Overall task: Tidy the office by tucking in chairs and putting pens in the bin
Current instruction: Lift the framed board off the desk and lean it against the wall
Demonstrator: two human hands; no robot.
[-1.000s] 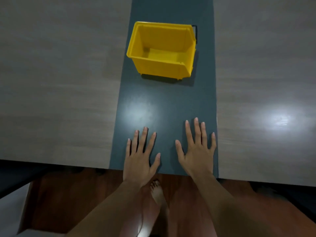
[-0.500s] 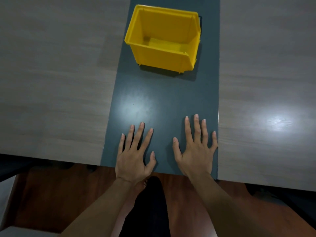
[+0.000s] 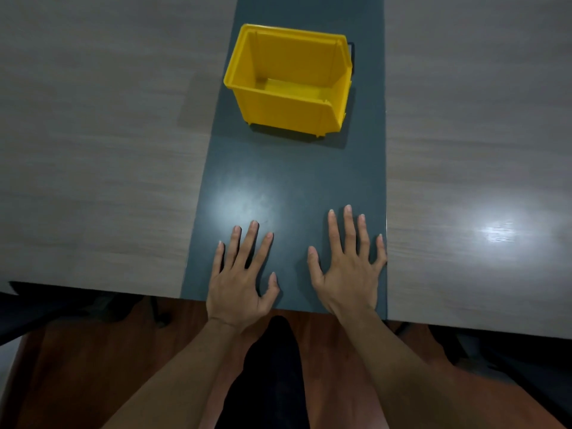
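A yellow plastic bin (image 3: 289, 109) stands upright on the dark grey centre strip (image 3: 278, 181) of the table, beyond my hands; what I see of its inside holds nothing. My left hand (image 3: 240, 280) lies flat on the strip near the table's front edge, fingers spread, holding nothing. My right hand (image 3: 349, 267) lies flat beside it, also spread and holding nothing. No pens are in view.
Light wood-grain tabletop (image 3: 99, 150) extends on both sides of the strip. Dark chair parts sit under the table edge at the lower left (image 3: 62, 308) and lower right (image 3: 495, 351). Below the edge are reddish-brown floor and my dark-clad leg (image 3: 272, 366).
Both hands stay flat on the strip. The view shifted slightly, so the bin sits a little lower and more to the right in the frame than half a second ago.
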